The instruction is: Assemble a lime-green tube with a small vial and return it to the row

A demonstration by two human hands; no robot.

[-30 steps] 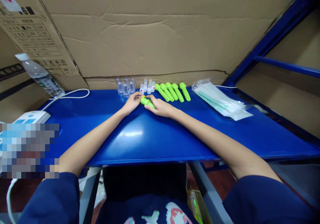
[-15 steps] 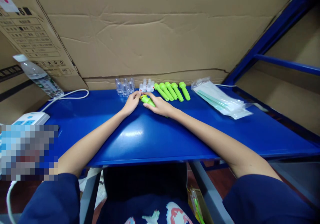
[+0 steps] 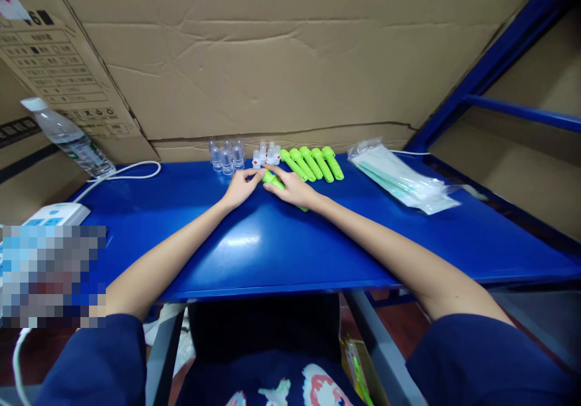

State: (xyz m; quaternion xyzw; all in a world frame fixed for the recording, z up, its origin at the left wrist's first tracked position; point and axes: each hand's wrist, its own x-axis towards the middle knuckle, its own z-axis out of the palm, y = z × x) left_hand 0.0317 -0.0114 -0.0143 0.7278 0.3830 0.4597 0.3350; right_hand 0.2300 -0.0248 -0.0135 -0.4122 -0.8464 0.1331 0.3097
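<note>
Both hands are meeting at the far middle of a glossy blue table (image 3: 272, 248): the right hand (image 3: 293, 191) is gripping a green handle piece (image 3: 273, 180), fingers curled over it, and the left hand (image 3: 240, 187) is pinching at its far tip. Just beyond, clear vials (image 3: 226, 157), small white caps (image 3: 267, 155) and a row of green handles (image 3: 313, 164) are lining the creased cardboard wall (image 3: 272, 73). A plastic bag (image 3: 402, 179) is lying right; a water bottle (image 3: 68, 137) and white cable (image 3: 122, 173) are sitting left, blue shelf frame (image 3: 499, 61) far right.
</note>
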